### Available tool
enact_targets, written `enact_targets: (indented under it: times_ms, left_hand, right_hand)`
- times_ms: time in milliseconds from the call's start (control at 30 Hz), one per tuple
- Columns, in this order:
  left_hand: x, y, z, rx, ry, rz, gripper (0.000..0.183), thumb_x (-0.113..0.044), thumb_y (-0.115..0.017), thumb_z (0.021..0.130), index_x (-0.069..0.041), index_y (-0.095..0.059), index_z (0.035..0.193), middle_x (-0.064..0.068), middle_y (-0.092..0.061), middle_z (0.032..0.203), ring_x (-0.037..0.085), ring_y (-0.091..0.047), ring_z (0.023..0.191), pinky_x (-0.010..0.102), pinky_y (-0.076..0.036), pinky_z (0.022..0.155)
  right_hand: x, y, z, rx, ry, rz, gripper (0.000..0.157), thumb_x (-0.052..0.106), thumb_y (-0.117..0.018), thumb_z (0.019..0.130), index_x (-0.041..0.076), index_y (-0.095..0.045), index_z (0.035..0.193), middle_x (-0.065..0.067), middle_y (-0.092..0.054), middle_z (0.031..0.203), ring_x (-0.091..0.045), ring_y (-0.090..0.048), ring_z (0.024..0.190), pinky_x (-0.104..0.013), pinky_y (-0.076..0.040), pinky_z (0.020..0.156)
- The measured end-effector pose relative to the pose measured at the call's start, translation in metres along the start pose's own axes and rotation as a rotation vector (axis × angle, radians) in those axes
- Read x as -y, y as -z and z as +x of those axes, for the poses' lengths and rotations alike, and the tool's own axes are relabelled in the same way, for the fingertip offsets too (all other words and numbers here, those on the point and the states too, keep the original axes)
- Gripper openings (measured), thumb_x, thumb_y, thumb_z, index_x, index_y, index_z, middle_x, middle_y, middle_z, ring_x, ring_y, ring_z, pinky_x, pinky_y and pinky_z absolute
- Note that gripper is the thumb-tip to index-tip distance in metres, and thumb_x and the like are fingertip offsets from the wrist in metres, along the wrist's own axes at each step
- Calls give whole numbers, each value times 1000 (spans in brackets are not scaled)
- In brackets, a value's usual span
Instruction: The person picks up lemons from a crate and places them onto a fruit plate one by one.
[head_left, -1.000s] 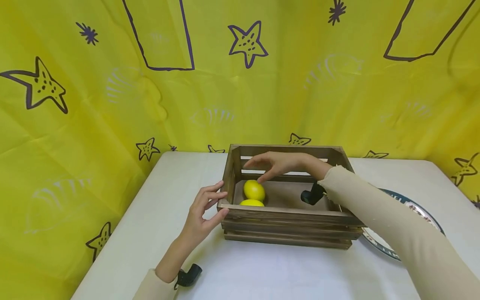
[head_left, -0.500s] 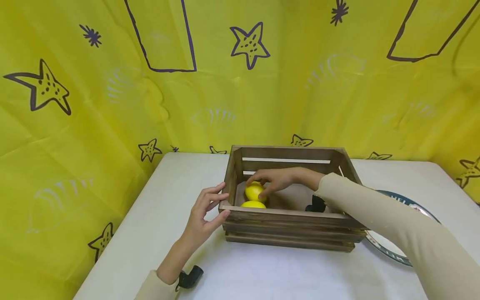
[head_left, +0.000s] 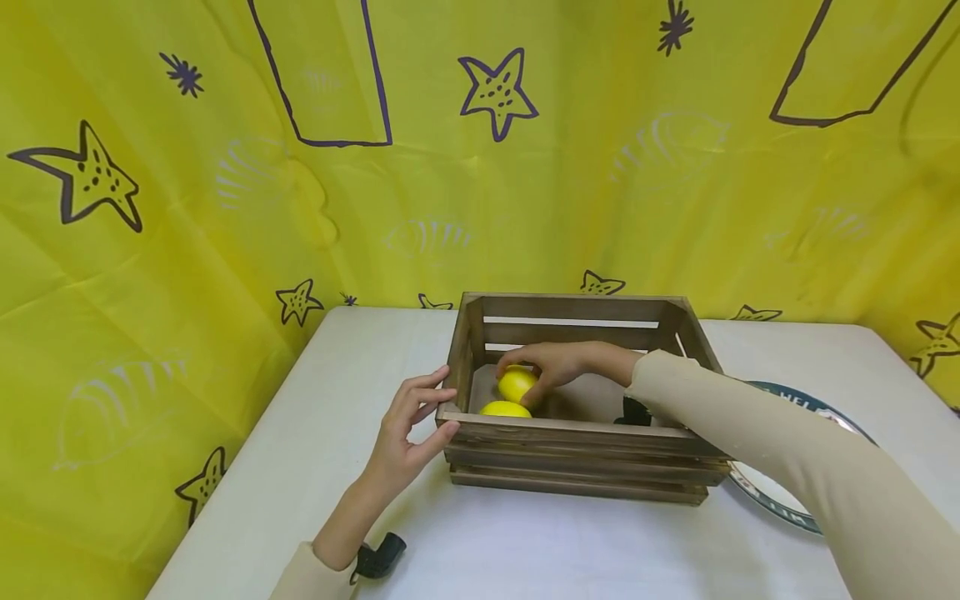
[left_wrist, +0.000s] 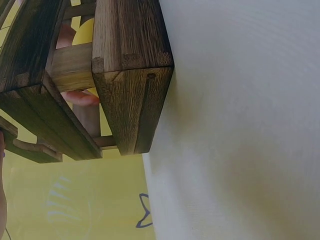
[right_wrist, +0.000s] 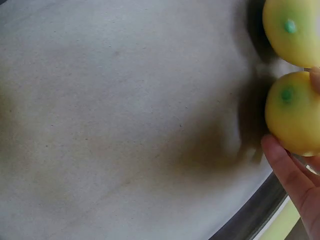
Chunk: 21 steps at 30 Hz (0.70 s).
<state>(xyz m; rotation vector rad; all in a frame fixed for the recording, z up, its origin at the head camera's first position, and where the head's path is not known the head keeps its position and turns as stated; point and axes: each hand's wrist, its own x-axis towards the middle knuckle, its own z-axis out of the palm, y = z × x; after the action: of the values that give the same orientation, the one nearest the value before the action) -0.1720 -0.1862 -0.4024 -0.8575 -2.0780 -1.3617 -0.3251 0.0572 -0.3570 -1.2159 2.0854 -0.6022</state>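
A dark brown slatted wooden crate (head_left: 585, 446) stands on the white table. My right hand (head_left: 558, 364) reaches into it and holds a yellow lemon (head_left: 517, 386) between fingers and thumb. Close in front of that lemon, by the crate's front wall, lies a second lemon (head_left: 506, 409). From the right wrist view, both show green-tipped ends, and the held lemon (right_wrist: 290, 117) has a fingertip under its edge. My left hand (head_left: 401, 425) touches the crate's left end, fingertips at the side rim and thumb at the front corner. Through the slats, the left wrist view shows part of a lemon (left_wrist: 85, 32).
Right of the crate, a round plate (head_left: 776, 500) with a dark green patterned rim lies partly under the right sleeve (head_left: 750, 425). A yellow curtain (head_left: 420, 192) with starfish drawings hangs behind the table (head_left: 337, 358). Black wrist cameras sit at both wrists.
My right hand has come down from above the lemons and closed round the rear one, which has shifted slightly right. The left hand stays at the crate's left end.
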Motion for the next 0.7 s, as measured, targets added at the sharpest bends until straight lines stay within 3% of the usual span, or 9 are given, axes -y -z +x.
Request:
enact_targets:
  times_ms: [367,700]
  left_hand:
    - [-2,0,0,-7,1,9,40,9,-71,80,-3,-59,117,19,-51,135,26,-52,127,24,-48,98]
    - [-2,-4,0,-22,-9,-5,42,12,-70,79,-2,-59,116,21,-51,133,10,-47,130,24,-47,98]
  right_hand:
    - [0,4,-3,2,-25,-99,52,17,-72,88,6,-53,135,-11,-56,130,-19,-52,103,-32,-49,91]
    - [0,10,-9,0,-44,-110,53,17,-74,84,6,-56,133,-9,-57,130,-19,-50,105,-30,-47,90]
